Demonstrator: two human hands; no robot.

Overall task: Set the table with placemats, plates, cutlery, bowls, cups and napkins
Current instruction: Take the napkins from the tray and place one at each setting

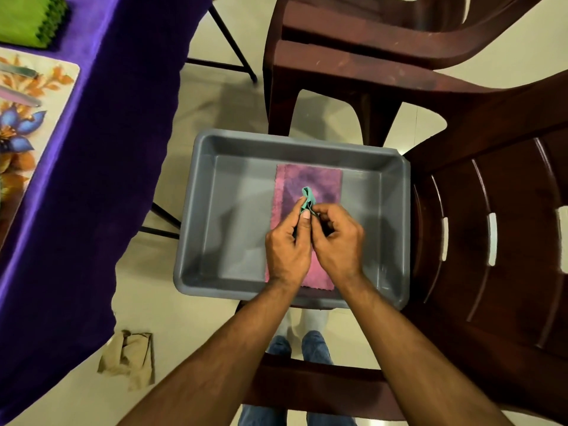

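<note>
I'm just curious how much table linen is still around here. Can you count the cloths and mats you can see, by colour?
Pink cloth, lying in the grey tub: 1
Teal cloth, pinched between left hand and right hand: 1
Green folded stack on the table: 1
Flowered mat on the table: 1
Total: 4

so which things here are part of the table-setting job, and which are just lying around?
Part of the job:
teal napkin, pinched by left hand and right hand
pink cloth in the grey tub
floral placemat
green stack on the table

Lying about:
brown chairs
crumpled paper bag on the floor
</note>
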